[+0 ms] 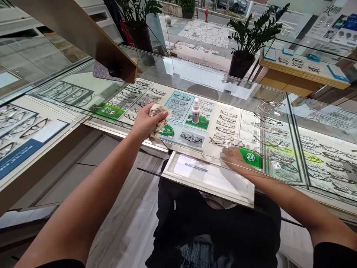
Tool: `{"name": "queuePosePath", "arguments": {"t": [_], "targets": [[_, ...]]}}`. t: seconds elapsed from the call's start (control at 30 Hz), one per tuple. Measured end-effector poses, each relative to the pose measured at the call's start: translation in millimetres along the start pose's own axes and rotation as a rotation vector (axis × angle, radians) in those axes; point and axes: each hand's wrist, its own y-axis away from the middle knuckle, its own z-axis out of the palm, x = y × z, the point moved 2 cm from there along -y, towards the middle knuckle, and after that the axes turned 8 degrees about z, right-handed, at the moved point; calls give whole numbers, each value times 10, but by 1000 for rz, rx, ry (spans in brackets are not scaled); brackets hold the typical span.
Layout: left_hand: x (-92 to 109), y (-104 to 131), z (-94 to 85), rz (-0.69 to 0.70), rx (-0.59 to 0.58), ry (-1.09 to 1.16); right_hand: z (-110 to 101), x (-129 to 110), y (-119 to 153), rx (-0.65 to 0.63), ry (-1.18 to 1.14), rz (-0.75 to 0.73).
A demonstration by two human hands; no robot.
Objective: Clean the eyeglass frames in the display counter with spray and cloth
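A crumpled, pale patterned cloth is bunched in my left hand, above the glass counter's front part. My thumb lies across its top. Behind the glass, my right hand is at the front of the display, its fingers closed at the lower rim of a pair of eyeglasses; reflections blur the exact grip. A green card with a white logo lies beside that hand. A small white spray bottle stands upright on the glass, between my hands and farther back.
Rows of eyeglasses fill the glass display case. In front of my lap, a white drawer is pulled out. A wooden panel slants over the left side. Potted plants stand behind the counter.
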Motion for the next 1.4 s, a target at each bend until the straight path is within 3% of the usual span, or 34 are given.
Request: {"name": "queuePosePath", "arguments": {"t": [0.3, 0.5, 0.6, 0.7, 0.83, 0.93, 1.03, 1.17, 1.3, 1.4], "targets": [[39, 2, -8, -7, 10, -69, 42, -27, -143, -26, -24, 35], [51, 6, -5, 1, -7, -58, -79, -194, 296, -65, -91, -131], [70, 14, 9, 10, -18, -77, -305, -272, 698, -151, -223, -247], [95, 24, 21, 5, -45, -90, -670, -337, 1144, -171, -338, -341], [115, 28, 29, -18, -38, -60, -1214, -370, 1704, 3, -364, -436], [123, 30, 39, -26, -30, -54, -1591, -286, 1911, 187, -341, -425], [131, 36, 46, -6, -42, -71, -1918, -124, 1801, 317, -302, -367], [127, 38, 26, 8, -62, -95, -2150, 61, 1286, 340, -226, -320], [88, 24, -12, -21, -75, -103, -2074, 122, 752, 275, -125, -269], [72, 15, -30, -20, -68, -101, -1926, 126, 521, 230, -74, -226]]}}
